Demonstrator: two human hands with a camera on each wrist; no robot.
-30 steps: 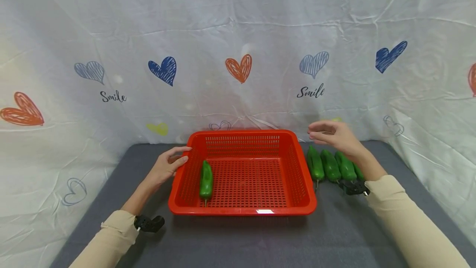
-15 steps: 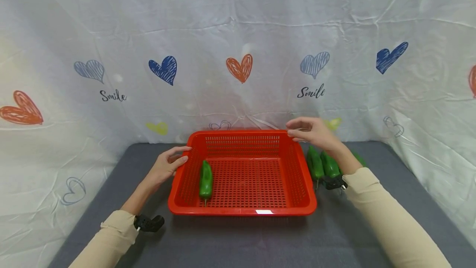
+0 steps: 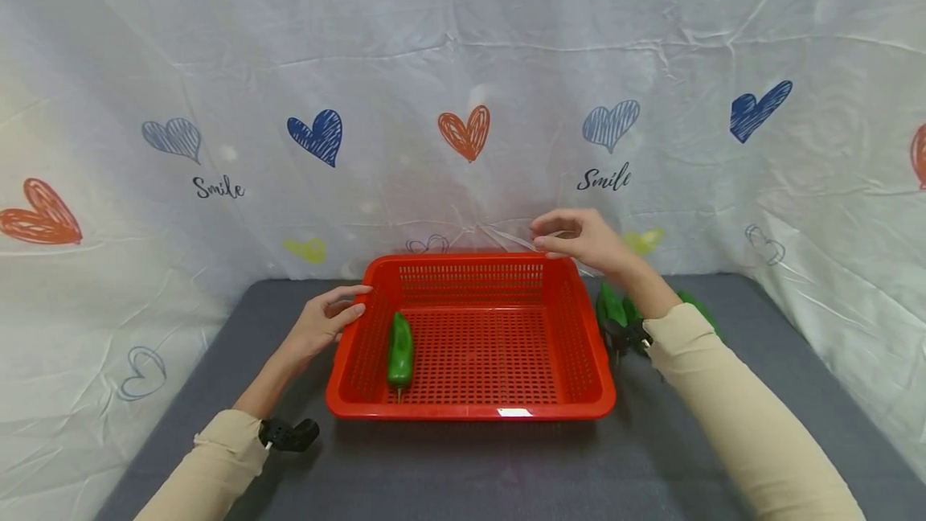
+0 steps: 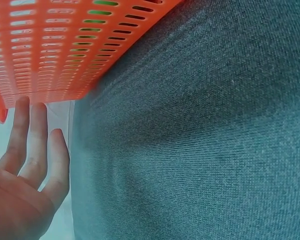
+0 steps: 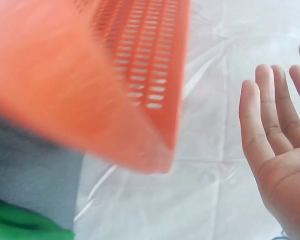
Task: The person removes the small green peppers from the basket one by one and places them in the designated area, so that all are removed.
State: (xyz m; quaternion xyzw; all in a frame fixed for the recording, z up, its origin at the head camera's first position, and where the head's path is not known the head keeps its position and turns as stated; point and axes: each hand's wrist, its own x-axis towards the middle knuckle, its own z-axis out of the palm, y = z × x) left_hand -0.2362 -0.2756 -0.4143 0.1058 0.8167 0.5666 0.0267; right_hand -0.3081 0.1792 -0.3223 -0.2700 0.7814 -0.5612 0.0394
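Note:
A red perforated plastic basket (image 3: 470,411) sits on the table, with one long green pepper (image 3: 400,352) lying along its left side, stem toward me. At the basket's upper left rim is my left hand (image 3: 318,325), its fingertips and thumb right at the edge. In the left wrist view, that hand's fingers (image 4: 38,142) stand nearly straight beside the slotted wall. My right hand (image 3: 589,241) hovers over the far right corner with relaxed fingers and nothing in them. The right wrist view shows its palm facing the camera and fingers (image 5: 251,112) apart from the basket.
Several green peppers (image 3: 612,304) lie in a row right of the basket, partly hidden by my right forearm. The dark grey table (image 3: 463,473) ends at the back against a white cloth (image 3: 405,38) printed with hearts. Each wrist carries a black camera (image 3: 289,434).
My right hand has moved left and a little up, from above the peppers to the basket's far right corner. The left hand, basket and pepper inside have stayed put.

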